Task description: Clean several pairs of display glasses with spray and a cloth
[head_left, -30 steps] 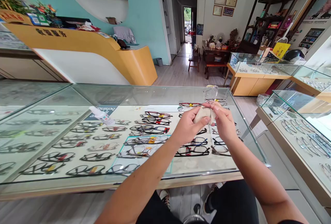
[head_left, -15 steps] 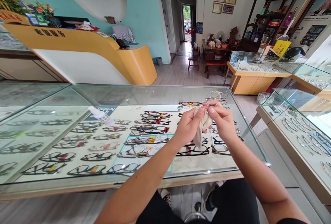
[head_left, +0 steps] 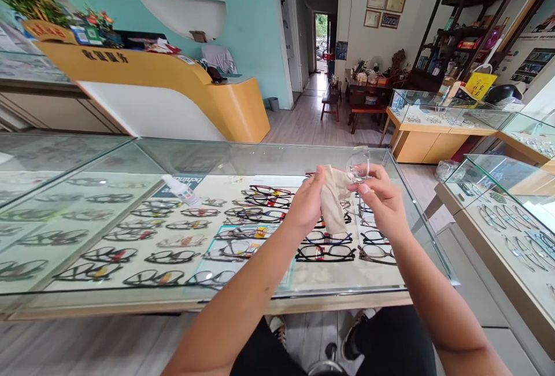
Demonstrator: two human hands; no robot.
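Note:
Above the right end of the glass display case, my left hand is closed on a beige cloth that hangs down from the fingers. My right hand pinches a pair of eyeglasses with a thin, clear-looking frame, held up just right of the cloth. Part of the glasses is hidden by my fingers. Under the glass lie rows of spectacle frames. A white spray bottle with a coloured label is on the case, left of my hands.
A further glass case with frames stands to the right, and another behind it. Across the floor are a yellow-fronted counter, a dark wooden table and a bench. A stool base is between my legs.
My hands have moved apart. The cloth, bunched between both hands before, now hangs from my left hand, and the glasses are in my right. The view has shifted slightly left.

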